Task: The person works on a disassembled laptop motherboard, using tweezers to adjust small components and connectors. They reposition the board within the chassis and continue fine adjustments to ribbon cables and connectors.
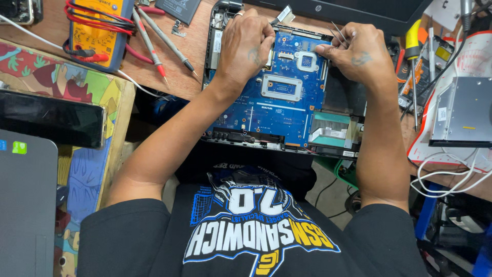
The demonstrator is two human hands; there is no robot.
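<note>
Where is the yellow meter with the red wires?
In the head view, the yellow meter lies at the top left on the wooden table, left of the blue circuit board and the left hand.

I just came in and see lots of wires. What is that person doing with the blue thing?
A person bends over an opened laptop on a wooden bench. Both hands rest on its blue circuit board. The left hand presses near the board's top edge. The right hand holds thin metal tweezers at the board's upper right. A yellow multimeter with red probes lies to the left.
</note>
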